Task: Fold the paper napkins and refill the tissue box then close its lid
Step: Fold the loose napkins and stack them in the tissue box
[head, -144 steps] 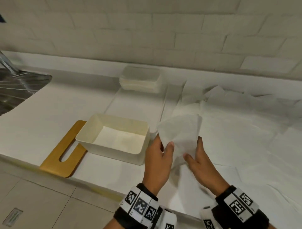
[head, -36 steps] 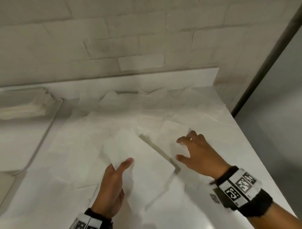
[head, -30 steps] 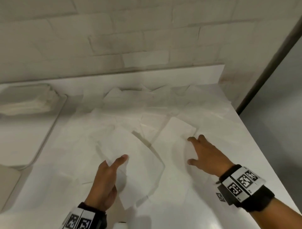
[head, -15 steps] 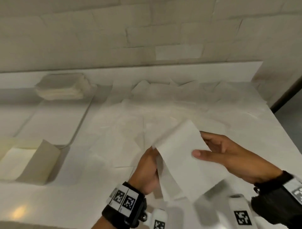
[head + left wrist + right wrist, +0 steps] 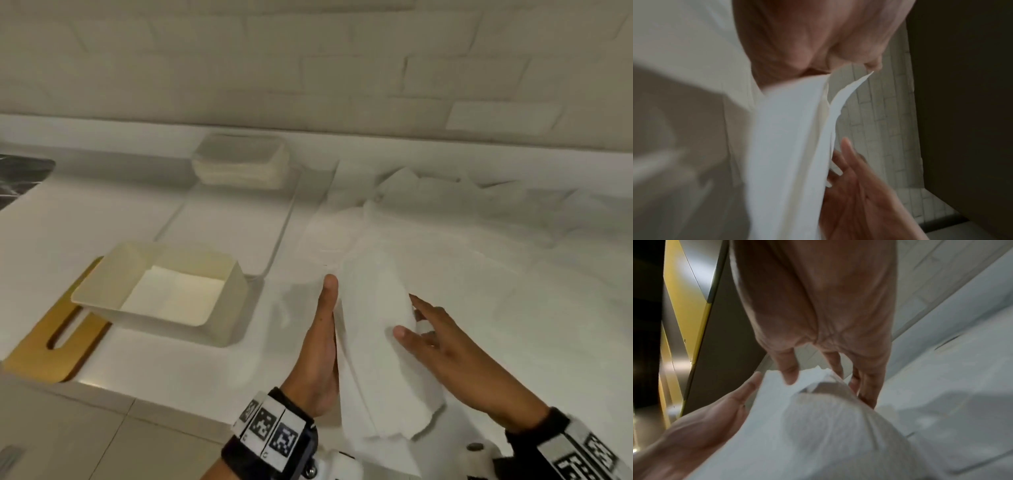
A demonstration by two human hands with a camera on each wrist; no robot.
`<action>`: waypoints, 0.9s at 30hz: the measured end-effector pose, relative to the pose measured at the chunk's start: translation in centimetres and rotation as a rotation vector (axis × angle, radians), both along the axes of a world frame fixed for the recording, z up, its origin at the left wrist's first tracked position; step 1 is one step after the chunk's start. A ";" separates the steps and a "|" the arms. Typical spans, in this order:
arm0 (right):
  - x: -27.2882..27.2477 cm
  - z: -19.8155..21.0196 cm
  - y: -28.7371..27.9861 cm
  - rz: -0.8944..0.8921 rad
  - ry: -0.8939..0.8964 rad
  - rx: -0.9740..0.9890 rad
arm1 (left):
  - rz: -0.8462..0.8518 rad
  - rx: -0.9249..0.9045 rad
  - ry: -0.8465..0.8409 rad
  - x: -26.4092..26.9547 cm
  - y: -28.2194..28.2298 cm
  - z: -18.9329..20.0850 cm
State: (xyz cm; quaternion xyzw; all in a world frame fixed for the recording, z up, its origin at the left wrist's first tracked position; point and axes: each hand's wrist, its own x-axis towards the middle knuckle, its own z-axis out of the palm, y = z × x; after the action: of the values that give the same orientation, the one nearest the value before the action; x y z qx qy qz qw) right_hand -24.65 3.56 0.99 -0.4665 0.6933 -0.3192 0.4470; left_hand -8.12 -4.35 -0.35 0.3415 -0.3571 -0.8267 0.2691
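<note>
A white paper napkin [image 5: 373, 335] hangs folded lengthwise between my two hands above the counter's front edge. My left hand [image 5: 327, 308] holds its left edge, thumb straight up along it, fingers hidden behind the paper. My right hand [image 5: 428, 339] pinches the right side, thumb on the front and fingers behind. The right wrist view shows that thumb [image 5: 789, 371] pressing on the napkin [image 5: 818, 426]. The open cream tissue box [image 5: 226, 308] sits to the left with a folded napkin [image 5: 174, 298] inside. Its wooden slotted lid [image 5: 37, 346] lies partly under the box.
A stack of napkins [image 5: 239, 164] sits at the far end of a white tray [image 5: 274, 253] behind the box. Loose unfolded napkins [image 5: 479, 240] cover the counter at right. A sink [image 5: 20, 178] shows at far left. The counter edge and floor tiles lie below.
My hands picked a napkin off the loose pile at right and brought it up between them. The view swung left, so the box and lid are back in sight.
</note>
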 end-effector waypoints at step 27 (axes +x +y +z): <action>8.8 2.3 -6.7 -0.124 -0.191 -0.421 | 0.269 -0.827 -0.175 6.1 -3.7 3.8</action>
State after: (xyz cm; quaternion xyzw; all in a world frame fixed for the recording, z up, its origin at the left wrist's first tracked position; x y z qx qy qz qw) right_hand -15.84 -3.10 3.28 -0.4735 0.5933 -0.5264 0.3829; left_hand -2.04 -8.05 3.40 0.3173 -0.6316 -0.5401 0.4569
